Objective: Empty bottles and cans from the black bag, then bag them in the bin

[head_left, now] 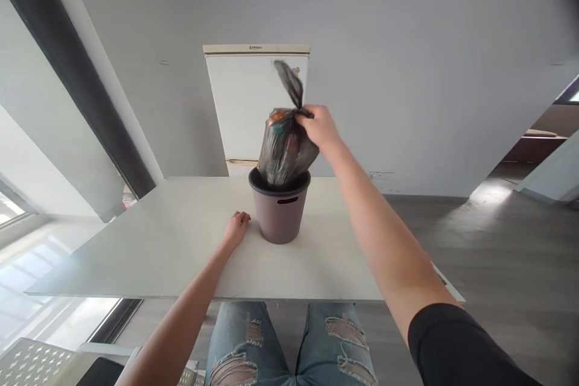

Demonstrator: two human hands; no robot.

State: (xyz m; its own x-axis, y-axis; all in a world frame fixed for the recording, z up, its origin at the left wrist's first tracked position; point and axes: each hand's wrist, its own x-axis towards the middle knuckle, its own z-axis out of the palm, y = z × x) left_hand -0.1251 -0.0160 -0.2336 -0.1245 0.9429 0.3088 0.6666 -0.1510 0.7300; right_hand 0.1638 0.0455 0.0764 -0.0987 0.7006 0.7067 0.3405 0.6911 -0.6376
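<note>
My right hand grips the knotted neck of a dark, see-through garbage bag. Coloured items show through the plastic, orange and green among them. The bag's lower end is inside the mouth of a mauve trash can, while most of it rises above the dark rim. A loose tail of plastic sticks up over the knot. Beside the can, my left hand rests on the white table with its fingers curled in; whether anything is under them is hidden.
The white table spans the space before me. Behind it stands a white refrigerator against a grey wall. At lower left is a pale chair with a perforated surface. Grey floor extends to the right.
</note>
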